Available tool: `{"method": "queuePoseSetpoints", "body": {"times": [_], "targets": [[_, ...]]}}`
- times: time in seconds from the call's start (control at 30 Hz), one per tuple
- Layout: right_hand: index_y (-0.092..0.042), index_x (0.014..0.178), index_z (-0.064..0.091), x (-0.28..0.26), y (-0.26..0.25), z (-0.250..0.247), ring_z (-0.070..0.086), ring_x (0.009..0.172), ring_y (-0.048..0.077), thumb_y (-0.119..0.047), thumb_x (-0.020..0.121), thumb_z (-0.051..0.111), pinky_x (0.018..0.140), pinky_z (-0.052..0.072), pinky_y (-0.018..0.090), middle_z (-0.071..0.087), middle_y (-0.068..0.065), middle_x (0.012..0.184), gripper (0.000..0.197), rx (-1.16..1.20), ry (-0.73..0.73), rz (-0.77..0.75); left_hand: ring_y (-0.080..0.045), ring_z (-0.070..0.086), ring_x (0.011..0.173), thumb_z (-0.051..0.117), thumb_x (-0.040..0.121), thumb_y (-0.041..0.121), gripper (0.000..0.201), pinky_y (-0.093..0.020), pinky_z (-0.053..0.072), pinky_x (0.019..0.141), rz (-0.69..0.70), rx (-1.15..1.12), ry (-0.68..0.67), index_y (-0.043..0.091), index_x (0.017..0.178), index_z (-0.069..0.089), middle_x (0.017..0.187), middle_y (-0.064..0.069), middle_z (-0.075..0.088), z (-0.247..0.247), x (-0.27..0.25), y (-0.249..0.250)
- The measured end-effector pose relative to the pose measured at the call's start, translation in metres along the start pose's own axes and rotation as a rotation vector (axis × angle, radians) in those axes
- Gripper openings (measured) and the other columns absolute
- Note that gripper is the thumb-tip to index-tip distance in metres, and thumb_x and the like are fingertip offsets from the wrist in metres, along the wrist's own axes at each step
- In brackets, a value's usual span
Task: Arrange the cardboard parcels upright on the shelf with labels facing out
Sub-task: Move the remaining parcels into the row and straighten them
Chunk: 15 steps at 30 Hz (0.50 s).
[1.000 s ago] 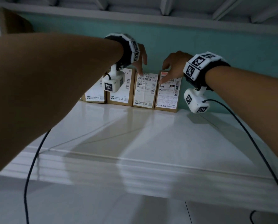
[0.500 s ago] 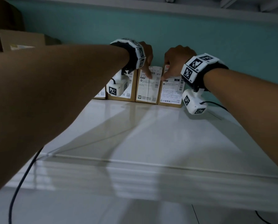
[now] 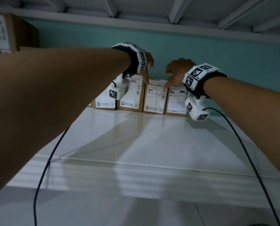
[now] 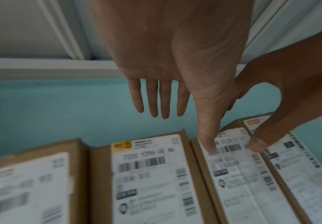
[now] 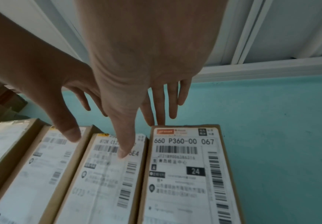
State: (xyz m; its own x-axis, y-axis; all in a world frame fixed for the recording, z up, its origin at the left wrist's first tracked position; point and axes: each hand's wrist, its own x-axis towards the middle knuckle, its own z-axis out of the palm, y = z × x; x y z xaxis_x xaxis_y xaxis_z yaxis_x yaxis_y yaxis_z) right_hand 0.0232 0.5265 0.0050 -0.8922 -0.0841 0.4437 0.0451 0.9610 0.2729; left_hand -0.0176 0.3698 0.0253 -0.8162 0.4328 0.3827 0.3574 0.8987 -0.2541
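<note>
Both thumbs press the upright third parcel just below the spread-fingered left hand and right hand, gripping nothing.

Bare white shelf before the upright parcels; teal wall close behind, no gaps between.

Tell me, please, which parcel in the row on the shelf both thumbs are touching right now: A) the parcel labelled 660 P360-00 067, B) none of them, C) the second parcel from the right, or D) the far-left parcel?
C: the left hand and right hand each rest a thumb tip on the label of the second parcel from the right, beside the 660 P360-00 067 parcel.
</note>
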Motion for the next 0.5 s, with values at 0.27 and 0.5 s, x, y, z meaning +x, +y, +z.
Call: {"method": "queuePoseSetpoints", "body": {"times": [0.27, 0.5], "targets": [[-0.02, 0.13, 0.057, 0.0, -0.032, 0.002, 0.054, 0.118, 0.026, -0.055, 0.08, 0.068, 0.102, 0.035, 0.039, 0.059, 0.002, 0.131, 0.062, -0.057, -0.007, -0.115, -0.029, 0.059, 0.114, 0.073, 0.069, 0.061, 0.079, -0.045, 0.048, 0.098, -0.033, 0.088, -0.051, 0.016, 0.131, 0.056, 0.126, -0.006, 0.062, 0.018, -0.002, -0.043], [-0.009, 0.104, 0.067, 0.013, -0.043, 0.008, 0.061, 0.097, 0.028, -0.053, 0.075, 0.074, 0.077, 0.044, 0.032, 0.066, 0.01, 0.104, 0.053, -0.065, 0.021, -0.074, -0.025, 0.068, 0.083, 0.074, 0.054, 0.073, 0.073, -0.041, 0.056, 0.082, -0.021, 0.074, -0.069, 0.015, 0.098, 0.068, 0.089, -0.001, 0.07, 0.02, -0.004, -0.045]]}}
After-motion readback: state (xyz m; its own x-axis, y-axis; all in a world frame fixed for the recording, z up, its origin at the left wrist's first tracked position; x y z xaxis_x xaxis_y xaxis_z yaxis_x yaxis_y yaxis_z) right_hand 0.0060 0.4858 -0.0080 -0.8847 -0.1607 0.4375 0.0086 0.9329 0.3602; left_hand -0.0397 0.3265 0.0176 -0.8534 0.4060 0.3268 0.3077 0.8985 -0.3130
